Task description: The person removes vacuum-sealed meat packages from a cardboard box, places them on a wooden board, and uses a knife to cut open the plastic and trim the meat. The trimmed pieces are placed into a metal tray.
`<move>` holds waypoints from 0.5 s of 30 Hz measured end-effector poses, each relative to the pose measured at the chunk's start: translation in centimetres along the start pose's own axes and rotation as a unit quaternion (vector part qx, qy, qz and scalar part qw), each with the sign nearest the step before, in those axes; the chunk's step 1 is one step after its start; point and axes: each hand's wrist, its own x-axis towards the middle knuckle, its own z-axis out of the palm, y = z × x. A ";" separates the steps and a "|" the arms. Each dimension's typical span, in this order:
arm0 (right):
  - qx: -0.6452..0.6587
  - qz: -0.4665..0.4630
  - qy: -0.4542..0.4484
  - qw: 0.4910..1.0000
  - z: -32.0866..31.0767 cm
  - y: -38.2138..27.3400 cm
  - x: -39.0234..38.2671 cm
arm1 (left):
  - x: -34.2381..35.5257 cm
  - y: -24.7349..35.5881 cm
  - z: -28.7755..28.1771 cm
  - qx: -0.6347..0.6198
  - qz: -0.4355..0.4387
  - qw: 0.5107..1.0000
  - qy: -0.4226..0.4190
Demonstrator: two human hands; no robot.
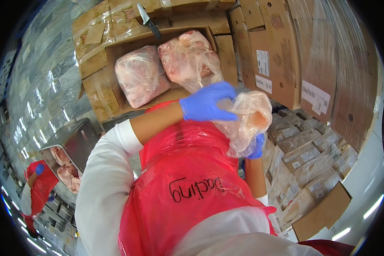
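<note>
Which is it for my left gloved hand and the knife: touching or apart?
Apart: the head view shows a wrapped meat block lying between the left gloved hand and the knife.

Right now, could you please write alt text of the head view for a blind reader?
The blue-gloved right hand holds a pale pink lump in clear plastic, the blue-gloved left hand at its side. Beyond, two plastic-wrapped blocks of pink meat sit in an open brown cardboard box, with a black-handled, silver-bladed knife at its far edge.
</note>
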 end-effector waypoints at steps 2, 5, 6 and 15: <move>-0.214 -0.059 0.196 0.955 4.6 0.5 -2.8 | -2.2 -5.8 -0.1 0.035 -0.002 0.998 -0.051; -0.199 -0.093 0.291 0.931 8.4 1.7 -5.8 | -2.1 -11.2 -0.2 0.194 -0.011 0.953 -0.232; -0.173 -0.101 0.301 0.932 9.2 2.0 -6.5 | -0.8 -11.1 -1.1 0.245 -0.020 0.926 -0.288; -0.125 -0.130 0.359 0.916 8.4 3.6 -10.2 | 3.1 -19.4 -5.0 0.410 -0.123 0.806 -0.409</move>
